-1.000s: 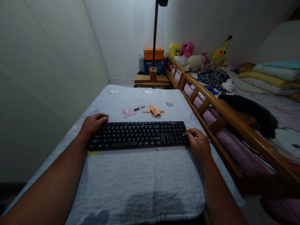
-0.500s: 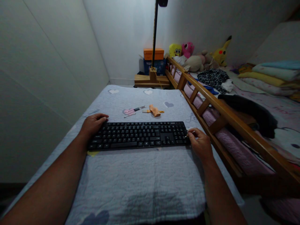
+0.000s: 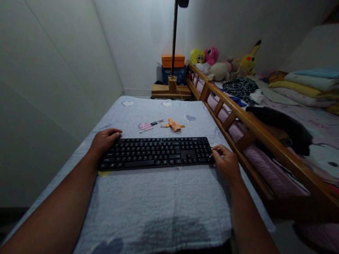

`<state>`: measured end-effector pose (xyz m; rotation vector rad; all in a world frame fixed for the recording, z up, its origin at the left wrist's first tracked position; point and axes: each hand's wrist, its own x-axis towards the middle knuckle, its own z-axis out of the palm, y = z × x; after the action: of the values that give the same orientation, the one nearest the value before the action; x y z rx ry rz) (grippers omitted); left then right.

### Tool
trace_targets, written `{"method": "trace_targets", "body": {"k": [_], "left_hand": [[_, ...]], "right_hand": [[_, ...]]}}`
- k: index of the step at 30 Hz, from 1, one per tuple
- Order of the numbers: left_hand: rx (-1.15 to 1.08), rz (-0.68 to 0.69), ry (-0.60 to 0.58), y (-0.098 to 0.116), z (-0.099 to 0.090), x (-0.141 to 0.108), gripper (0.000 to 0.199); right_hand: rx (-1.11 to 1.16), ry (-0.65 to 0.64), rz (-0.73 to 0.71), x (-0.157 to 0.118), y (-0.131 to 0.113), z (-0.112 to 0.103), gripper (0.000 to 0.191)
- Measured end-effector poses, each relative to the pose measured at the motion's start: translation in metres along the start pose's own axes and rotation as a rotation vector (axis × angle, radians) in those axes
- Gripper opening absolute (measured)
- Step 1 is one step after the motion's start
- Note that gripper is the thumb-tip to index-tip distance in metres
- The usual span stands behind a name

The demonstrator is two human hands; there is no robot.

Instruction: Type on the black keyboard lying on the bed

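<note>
A black keyboard [image 3: 159, 152] lies flat across the pale quilted cloth. At its upper left corner rests my left hand [image 3: 106, 140], its fingers bent together over the edge. My right hand [image 3: 225, 158] is at the keyboard's right end, thumb and fingers pinched on a thin white cotton swab [image 3: 214, 152] whose tip is by the rightmost keys. Behind the keyboard lie a pink and black tool [image 3: 153, 123], another swab [image 3: 146, 130] and an orange cloth [image 3: 174, 125] on top of a brush with a yellow handle [image 3: 182, 126].
A wooden bed rail [image 3: 238, 113] runs along the right side, with clothes, folded bedding and plush toys [image 3: 212, 56] beyond it. At the far end stand a black pole [image 3: 174, 38] on a wooden base and an orange box [image 3: 173, 61]. A pale wall is on the left.
The swab in my right hand has turned slightly. My left hand and the keyboard stay in place.
</note>
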<state>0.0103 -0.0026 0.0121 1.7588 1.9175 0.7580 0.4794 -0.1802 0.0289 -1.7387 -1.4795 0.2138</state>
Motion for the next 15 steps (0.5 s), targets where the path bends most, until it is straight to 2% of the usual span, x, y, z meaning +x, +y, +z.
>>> {"method": "trace_targets", "body": {"k": [15], "left_hand": [[-0.013, -0.007, 0.011, 0.0045, -0.0015, -0.0031, 0.048]], "right_hand": [[0.016, 0.033, -0.004, 0.0003, 0.0091, 0.0064, 0.021]]}}
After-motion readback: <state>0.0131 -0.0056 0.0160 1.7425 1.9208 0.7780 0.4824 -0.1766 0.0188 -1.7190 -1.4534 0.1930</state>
